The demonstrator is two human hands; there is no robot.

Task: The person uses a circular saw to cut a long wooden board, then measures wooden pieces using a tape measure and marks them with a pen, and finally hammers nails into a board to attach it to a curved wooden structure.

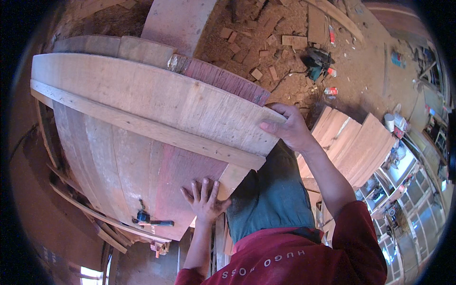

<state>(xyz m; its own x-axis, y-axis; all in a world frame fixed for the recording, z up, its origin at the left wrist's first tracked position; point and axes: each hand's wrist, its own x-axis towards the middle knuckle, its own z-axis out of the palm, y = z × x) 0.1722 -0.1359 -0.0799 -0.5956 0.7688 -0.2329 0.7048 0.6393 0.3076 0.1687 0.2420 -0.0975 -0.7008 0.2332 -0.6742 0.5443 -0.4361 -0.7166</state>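
My right hand (289, 127) grips the right end of a long pale wooden board (142, 92) with a curved upper edge, thumb on its near face and the other fingers mostly hidden behind. Below that board, a narrow wooden batten (147, 129) runs across a panel of joined planks (126, 159). Fingers spread, my left hand (205, 199) rests against the panel's lower right, where reddish and pale planks meet. Lower on the panel lies a small black-and-blue tool (147, 219), its kind unclear. A purplish rough-grained wood piece (228, 80) shows behind the pale board.
Wood offcuts (256, 73) and sawdust cover the floor beyond. A dark green power tool (316, 62) with a cord lies there, near a red-and-white can (331, 90). Stacked planks (349, 142) stand to the right, close to my right forearm. A wide plank (175, 26) extends away at the top.
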